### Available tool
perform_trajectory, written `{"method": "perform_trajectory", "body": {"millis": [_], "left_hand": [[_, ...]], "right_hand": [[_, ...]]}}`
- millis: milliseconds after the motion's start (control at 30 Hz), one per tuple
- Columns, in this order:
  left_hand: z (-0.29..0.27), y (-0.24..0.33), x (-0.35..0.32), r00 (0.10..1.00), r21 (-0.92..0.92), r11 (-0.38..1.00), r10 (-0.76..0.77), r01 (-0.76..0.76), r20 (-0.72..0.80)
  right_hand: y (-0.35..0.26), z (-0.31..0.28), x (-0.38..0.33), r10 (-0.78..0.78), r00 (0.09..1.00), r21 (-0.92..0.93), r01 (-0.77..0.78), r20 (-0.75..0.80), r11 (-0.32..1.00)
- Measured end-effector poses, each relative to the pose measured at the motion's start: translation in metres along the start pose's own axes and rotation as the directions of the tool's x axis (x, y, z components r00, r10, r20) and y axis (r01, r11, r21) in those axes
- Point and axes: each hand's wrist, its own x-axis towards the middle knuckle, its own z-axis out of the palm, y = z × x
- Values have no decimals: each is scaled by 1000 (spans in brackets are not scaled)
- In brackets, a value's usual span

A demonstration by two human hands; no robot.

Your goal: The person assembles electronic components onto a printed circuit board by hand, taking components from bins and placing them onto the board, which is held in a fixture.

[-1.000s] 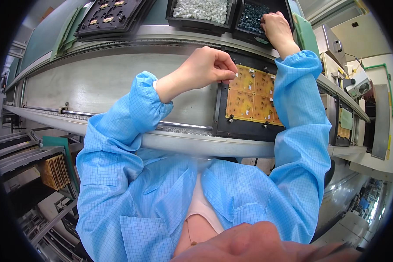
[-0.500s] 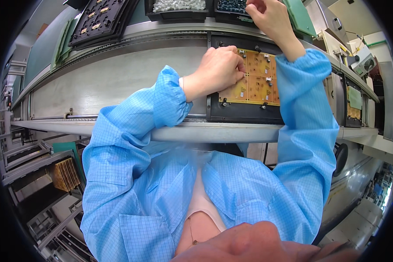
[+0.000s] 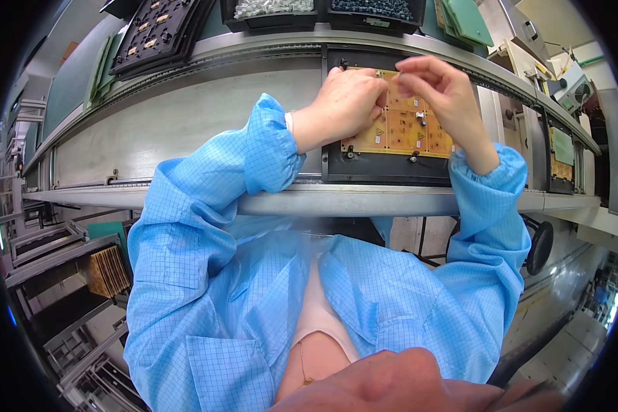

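A yellow-brown circuit board panel [image 3: 399, 123] lies in a black carrier [image 3: 371, 170] on the conveyor, with a few small white and black components standing on it. My left hand [image 3: 343, 104] rests over the panel's left part with its fingers curled together; what they hold, if anything, is hidden. Above the panel's far right part is my right hand [image 3: 446, 103], thumb and fingers drawn together in a pinch toward the left hand. Anything between its fingertips is too small to make out.
Beyond the conveyor rail stand a black bin [image 3: 271, 23] of white parts and another black bin [image 3: 384, 26] of dark blue parts. Stacked black carriers [image 3: 154, 34] lie far left, green sheets [image 3: 468, 20] far right. Another carrier [image 3: 561, 154] sits farther right along the line.
My right hand has come back from the bin of dark blue parts to above the panel. My left hand stays over the panel's left part, its fingers still curled.
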Motion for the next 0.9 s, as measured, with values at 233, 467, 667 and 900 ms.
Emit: {"method": "perform_trajectory", "body": {"millis": [233,467,667,900], "left_hand": [[11,-16,-10,967,59,983,183,-175,-179],[-10,-32,-56,885,128,915,403,-383,-232],[-15,-32,-62,849,258,871,476,-419,-229],[-30,-66,-107,895,238,920,369,-313,-250]], "right_hand": [[30,-10,-35,294,931,559,-364,214,745],[34,-13,-47,340,917,504,-398,206,767],[28,-7,-46,319,919,459,-392,231,797],[13,15,-34,344,882,432,-460,322,776]]}}
